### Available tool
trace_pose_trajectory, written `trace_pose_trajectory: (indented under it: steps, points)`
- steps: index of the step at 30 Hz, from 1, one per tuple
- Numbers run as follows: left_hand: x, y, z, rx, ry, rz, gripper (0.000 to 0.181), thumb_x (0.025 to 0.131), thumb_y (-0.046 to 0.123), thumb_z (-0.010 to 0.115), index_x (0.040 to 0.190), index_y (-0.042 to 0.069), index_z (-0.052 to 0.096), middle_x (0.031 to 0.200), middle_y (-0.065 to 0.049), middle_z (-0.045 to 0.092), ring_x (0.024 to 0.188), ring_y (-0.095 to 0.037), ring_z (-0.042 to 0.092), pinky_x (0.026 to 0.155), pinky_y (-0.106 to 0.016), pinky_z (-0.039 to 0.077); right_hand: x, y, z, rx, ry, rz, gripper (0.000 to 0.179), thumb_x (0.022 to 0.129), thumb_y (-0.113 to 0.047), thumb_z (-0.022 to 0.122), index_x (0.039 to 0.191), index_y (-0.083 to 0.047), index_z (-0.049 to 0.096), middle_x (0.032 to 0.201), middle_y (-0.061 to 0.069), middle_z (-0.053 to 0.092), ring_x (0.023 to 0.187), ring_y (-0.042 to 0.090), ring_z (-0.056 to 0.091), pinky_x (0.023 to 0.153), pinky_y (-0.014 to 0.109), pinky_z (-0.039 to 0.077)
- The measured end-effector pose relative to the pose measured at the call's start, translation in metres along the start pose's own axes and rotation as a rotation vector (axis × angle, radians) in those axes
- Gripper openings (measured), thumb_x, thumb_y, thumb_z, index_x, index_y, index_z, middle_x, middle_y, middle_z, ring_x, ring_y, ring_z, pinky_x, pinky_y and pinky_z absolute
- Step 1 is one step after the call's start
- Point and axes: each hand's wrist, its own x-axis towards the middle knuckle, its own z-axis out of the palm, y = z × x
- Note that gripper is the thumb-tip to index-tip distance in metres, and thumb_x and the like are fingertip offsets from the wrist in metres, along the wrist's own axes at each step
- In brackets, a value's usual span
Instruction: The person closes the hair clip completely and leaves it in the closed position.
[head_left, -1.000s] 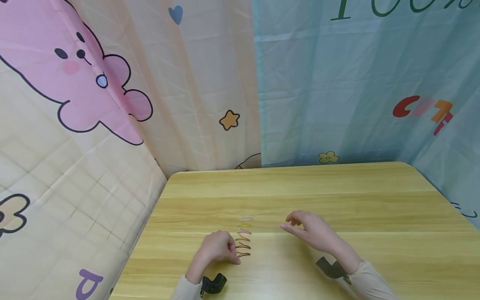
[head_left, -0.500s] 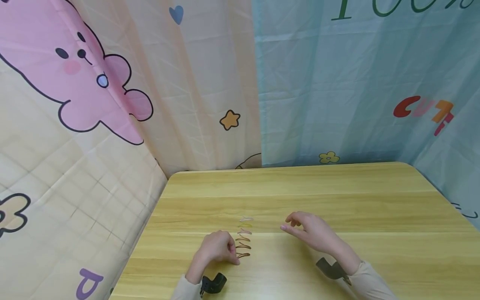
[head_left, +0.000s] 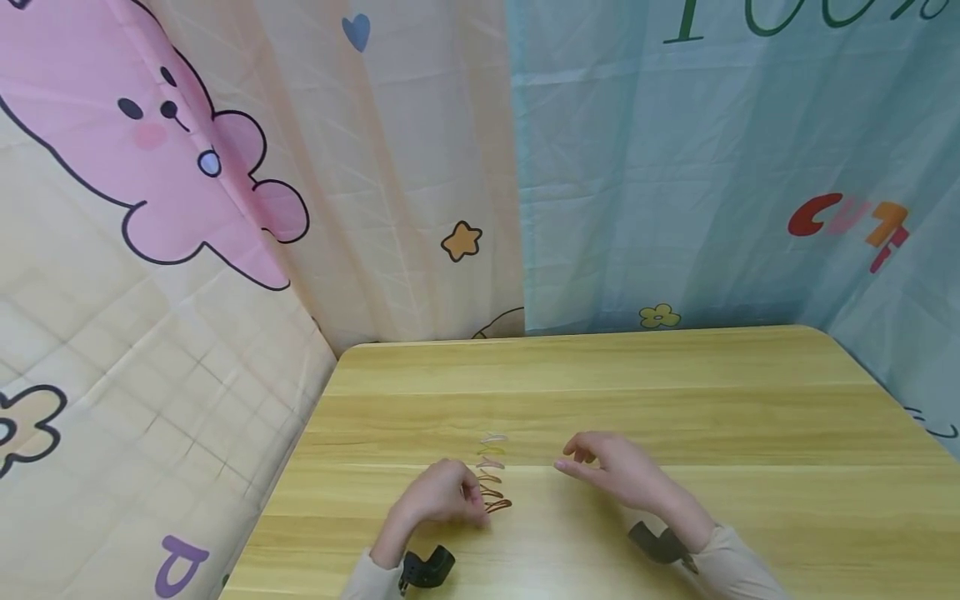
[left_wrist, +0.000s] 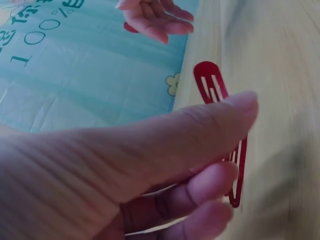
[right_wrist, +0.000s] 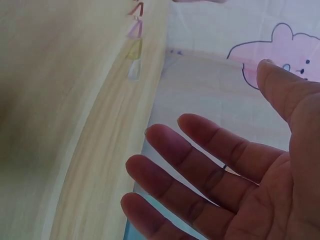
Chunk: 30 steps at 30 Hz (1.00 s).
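Observation:
My left hand pinches a red snap hair clip between thumb and fingers; the clip's middle is hidden behind the thumb in the left wrist view. Beyond it, a column of other snap clips runs away from me on the table: brownish ones partly behind the fingers, then a pink clip, a yellow clip and a whitish clip at the far end. To the right of the column, my right hand hovers with relaxed, spread fingers and holds nothing.
The wood-grain table extends well to the right of the clips. Printed curtains hang behind it and along both sides. A black wrist camera mount sits at the left wrist, another at the right.
The left hand has shifted slightly right, and the nearest red clip has moved right with it, out of line with the column. The right hand has drifted slightly left and toward me.

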Motion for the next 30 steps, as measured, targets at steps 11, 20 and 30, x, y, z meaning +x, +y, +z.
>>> trace_pose_trajectory:
  steps: [11, 20, 30]
  points:
    - [0.009, 0.01, 0.006, -0.125, 0.052, 0.072, 0.016, 0.075, 0.022, 0.081, 0.068, 0.018, 0.068, 0.066, 0.014, 0.06, 0.063, -0.002, 0.051, 0.059, -0.021, 0.043, 0.0, -0.002, 0.012, 0.176, -0.119, -0.093, 0.03, 0.093, -0.049, 0.053, 0.097, -0.022, 0.065, 0.086, -0.019, 0.06, 0.08, 0.003, 0.056, 0.07, 0.029, 0.048]
    - [0.015, 0.017, 0.017, -0.146, 0.078, 0.095, 0.016, 0.076, 0.023, 0.081, 0.069, 0.017, 0.068, 0.065, 0.015, 0.059, 0.059, -0.002, 0.051, 0.061, -0.02, 0.043, 0.001, -0.006, 0.018, 0.281, -0.156, -0.165, 0.02, 0.091, -0.043, 0.06, 0.093, -0.024, 0.068, 0.084, -0.018, 0.063, 0.078, 0.003, 0.058, 0.07, 0.028, 0.048]
    - [0.016, 0.023, 0.023, -0.116, 0.087, 0.168, 0.016, 0.076, 0.028, 0.081, 0.07, 0.019, 0.07, 0.068, 0.017, 0.057, 0.06, 0.0, 0.05, 0.059, -0.018, 0.043, 0.0, -0.007, 0.022, 0.299, -0.166, -0.2, 0.017, 0.091, -0.041, 0.061, 0.089, -0.026, 0.068, 0.082, -0.019, 0.063, 0.074, 0.003, 0.057, 0.069, 0.027, 0.048]
